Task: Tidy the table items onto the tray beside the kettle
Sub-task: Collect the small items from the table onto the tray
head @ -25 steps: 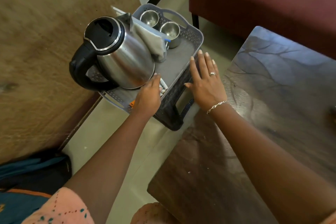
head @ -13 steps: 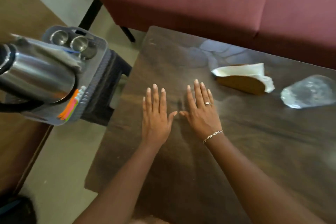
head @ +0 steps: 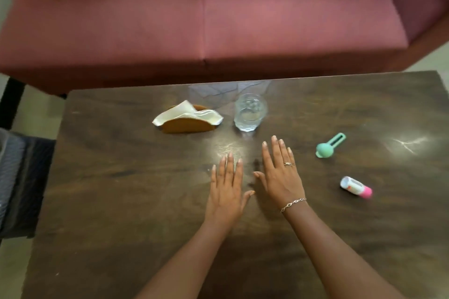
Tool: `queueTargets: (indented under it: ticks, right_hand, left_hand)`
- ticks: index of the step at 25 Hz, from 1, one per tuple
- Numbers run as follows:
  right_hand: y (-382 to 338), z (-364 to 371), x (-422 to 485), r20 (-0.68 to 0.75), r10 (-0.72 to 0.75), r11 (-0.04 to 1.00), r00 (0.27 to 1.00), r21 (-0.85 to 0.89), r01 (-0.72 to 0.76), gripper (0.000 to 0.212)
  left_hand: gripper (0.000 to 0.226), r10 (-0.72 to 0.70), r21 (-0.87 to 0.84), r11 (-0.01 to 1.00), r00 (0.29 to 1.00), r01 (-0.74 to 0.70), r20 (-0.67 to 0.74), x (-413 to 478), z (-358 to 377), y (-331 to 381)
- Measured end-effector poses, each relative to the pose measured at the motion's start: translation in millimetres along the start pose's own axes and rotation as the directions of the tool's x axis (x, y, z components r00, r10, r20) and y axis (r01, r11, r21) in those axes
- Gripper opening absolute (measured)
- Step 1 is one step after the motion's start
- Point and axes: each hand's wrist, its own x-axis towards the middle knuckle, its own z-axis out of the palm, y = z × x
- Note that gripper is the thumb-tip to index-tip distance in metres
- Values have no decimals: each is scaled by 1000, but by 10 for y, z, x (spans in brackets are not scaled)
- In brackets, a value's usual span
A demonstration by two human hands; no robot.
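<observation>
Just beyond right hand (head: 280, 175): glass (head: 249, 112), apart.

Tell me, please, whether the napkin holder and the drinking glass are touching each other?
Apart. The head view shows a strip of bare table between the napkin holder and the drinking glass.

On the table (head: 121, 201) — one napkin holder (head: 187, 120), one glass (head: 249, 113), one green clip (head: 329, 146), one pink-capped tube (head: 356, 187) — two hands
</observation>
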Motion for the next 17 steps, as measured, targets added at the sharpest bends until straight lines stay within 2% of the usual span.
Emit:
queueTargets:
  ticks: [4,9,12,14,17]
  right_hand:
    - [549,-66,-110,-23,125,991,992,57,-123,72]
    - [1155,83,-439,46,298,945,954,127,-301,71]
    - [1567,202,-692,93,409,894,908,159,-419,53]
    - [1745,248,-759,38,450,872,892,195,-449,34]
    - [1877,278,-746,-40,444,879,895,212,-427,27]
  left_hand:
    - [75,129,2,992,992,-129,3,211,68,451]
    - [72,259,-18,966,965,-259,40,474,221,741]
    - [72,353,-33,936,931,-352,97,713,325,918]
    - [72,422,12,903,893,-429,157,895,409,1063]
    - [72,510,77,842,833,-535,215,1168,494,1288]
